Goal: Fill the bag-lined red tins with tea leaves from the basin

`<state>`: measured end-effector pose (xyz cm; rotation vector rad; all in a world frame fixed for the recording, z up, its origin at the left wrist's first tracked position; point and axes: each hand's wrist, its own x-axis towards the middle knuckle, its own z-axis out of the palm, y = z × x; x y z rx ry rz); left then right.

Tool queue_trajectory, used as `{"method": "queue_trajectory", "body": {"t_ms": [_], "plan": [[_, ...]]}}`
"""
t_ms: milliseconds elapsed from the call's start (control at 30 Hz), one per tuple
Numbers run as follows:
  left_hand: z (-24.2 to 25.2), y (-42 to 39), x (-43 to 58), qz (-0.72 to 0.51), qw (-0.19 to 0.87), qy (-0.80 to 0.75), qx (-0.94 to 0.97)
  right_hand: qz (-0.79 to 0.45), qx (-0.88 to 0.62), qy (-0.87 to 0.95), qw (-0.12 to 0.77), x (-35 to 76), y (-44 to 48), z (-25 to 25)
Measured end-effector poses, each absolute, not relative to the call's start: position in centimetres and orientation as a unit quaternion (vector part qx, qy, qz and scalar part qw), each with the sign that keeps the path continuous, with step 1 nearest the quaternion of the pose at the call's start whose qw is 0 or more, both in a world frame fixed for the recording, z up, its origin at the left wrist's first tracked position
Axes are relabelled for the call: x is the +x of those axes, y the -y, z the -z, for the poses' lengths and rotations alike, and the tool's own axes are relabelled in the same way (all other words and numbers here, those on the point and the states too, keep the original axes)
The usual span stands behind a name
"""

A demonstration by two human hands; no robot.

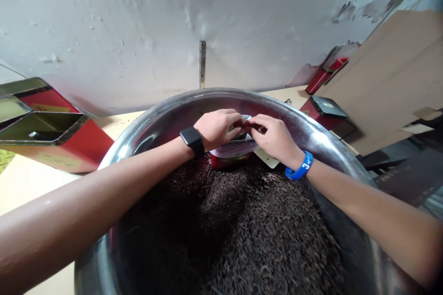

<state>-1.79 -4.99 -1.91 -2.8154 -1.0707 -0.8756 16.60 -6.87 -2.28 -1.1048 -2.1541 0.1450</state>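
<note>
A large round metal basin [119,152] holds a heap of dark, dry, shredded leaf-like material [270,230]. At its far side a clear plastic bag [233,149] stands in a red container [230,161] resting on the heap. My left hand [219,130], below a black watch, pinches the bag's top edge. Close beside it, my right hand [275,137], with a blue wristband, grips the same edge with fingers closed. The fingertips of both hands nearly meet above the bag. A pale flat piece [267,158] lies under my right hand.
Open red tins [93,147] stand on the table [24,184] at the left. A closed red tin [320,113] and another red one [325,76] are at the right, near cardboard [384,78]. A stained wall [138,18] rises behind the basin.
</note>
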Motion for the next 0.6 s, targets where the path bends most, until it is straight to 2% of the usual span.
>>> {"method": "queue_trajectory", "body": {"t_ms": [267, 600], "plan": [[1.77, 5.46, -1.59, 0.288, 0.028, 0.329, -0.899, -0.050, -0.432, 0.829, 0.352, 16.57, 6.96, 2.13], [2.20, 5.31, -1.10, 0.347, -0.076, 0.355, -0.865, -0.006, -0.427, 0.835, 0.348, 16.15, 7.38, 1.97]]}}
